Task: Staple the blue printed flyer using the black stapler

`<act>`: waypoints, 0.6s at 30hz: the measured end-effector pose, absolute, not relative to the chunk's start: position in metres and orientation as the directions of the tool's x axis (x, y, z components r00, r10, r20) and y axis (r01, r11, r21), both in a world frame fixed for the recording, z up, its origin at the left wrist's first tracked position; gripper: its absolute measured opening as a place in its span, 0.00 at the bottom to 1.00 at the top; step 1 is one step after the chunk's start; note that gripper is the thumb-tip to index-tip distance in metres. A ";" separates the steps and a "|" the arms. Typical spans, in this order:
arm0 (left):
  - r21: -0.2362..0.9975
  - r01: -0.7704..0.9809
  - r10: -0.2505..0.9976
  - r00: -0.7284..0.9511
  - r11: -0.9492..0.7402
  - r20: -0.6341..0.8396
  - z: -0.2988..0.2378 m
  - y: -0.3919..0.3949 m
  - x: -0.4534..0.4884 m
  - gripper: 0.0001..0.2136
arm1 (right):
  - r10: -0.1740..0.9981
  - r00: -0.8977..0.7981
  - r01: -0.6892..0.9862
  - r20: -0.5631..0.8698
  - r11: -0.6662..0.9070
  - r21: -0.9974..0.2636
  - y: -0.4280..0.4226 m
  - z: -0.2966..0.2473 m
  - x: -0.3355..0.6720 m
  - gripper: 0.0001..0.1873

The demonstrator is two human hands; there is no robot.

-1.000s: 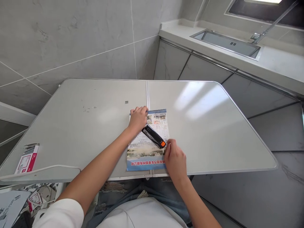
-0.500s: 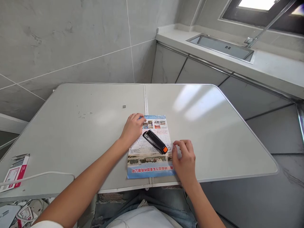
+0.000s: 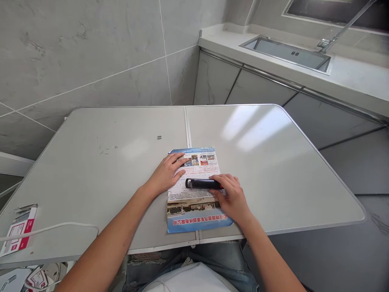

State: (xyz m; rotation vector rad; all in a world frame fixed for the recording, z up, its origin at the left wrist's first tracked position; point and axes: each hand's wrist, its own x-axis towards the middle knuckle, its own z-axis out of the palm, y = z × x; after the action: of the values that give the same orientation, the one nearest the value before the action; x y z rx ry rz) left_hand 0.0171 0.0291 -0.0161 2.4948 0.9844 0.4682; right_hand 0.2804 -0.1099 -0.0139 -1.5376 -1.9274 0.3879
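A printed paper flyer (image 3: 194,221) with a blue border lies on the table in front of me. My right hand (image 3: 230,194) is closed around the right end of a black stapler (image 3: 200,183), which points left across the flyer. Its orange end is mostly covered by my fingers. On the flyer's upper left edge rests my left hand (image 3: 165,172), palm down with the fingers apart, close to the stapler's left tip but not on it.
A small strip of staples (image 3: 159,137) lies beyond the flyer on the pale folding table (image 3: 136,134). At left are a red and white packet (image 3: 20,231) and a white cable (image 3: 60,225). A counter with a sink (image 3: 288,52) stands behind, right.
My right hand has moved left and taken hold of the stapler, which has turned from slanted to nearly level. My left hand has come slightly lower and flattened on the flyer.
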 end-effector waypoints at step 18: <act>0.729 0.306 0.570 0.810 -0.612 0.137 0.000 0.024 0.014 0.20 | 0.815 0.262 0.710 0.517 0.201 -0.675 -0.119 -0.001 0.289 0.15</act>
State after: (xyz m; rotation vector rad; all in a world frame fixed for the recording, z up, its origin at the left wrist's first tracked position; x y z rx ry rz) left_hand 0.0140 0.0237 0.0001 2.2630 0.6412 0.4661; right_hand 0.2886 -0.1192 -0.0013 -1.5336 -1.4736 0.1321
